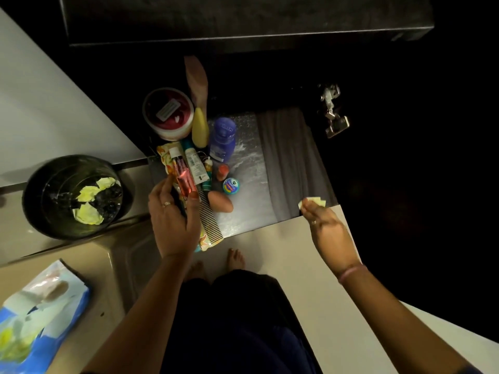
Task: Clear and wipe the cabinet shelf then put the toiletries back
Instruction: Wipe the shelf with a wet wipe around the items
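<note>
My left hand (172,220) grips a clear bottle of pink liquid with a white cap (183,176) over a cluster of toiletries on the shelf (251,201). My right hand (324,225) pinches a small pale yellow tissue (314,201) at the shelf's right edge. The cluster holds a red-lidded white jar (168,112), a yellow bottle (200,128), a blue bottle (222,139), a white tube (195,166), a small blue tin (231,186), a small orange bottle (222,171), a comb (210,220) and a brown rounded piece (221,202).
A black bin (73,195) with crumpled yellow tissues stands at the left. A blue and white tissue pack (40,314) lies on the beige counter at bottom left. A metal hinge (333,112) shows on the dark right side. A wooden brush handle (196,76) sticks up behind the jar.
</note>
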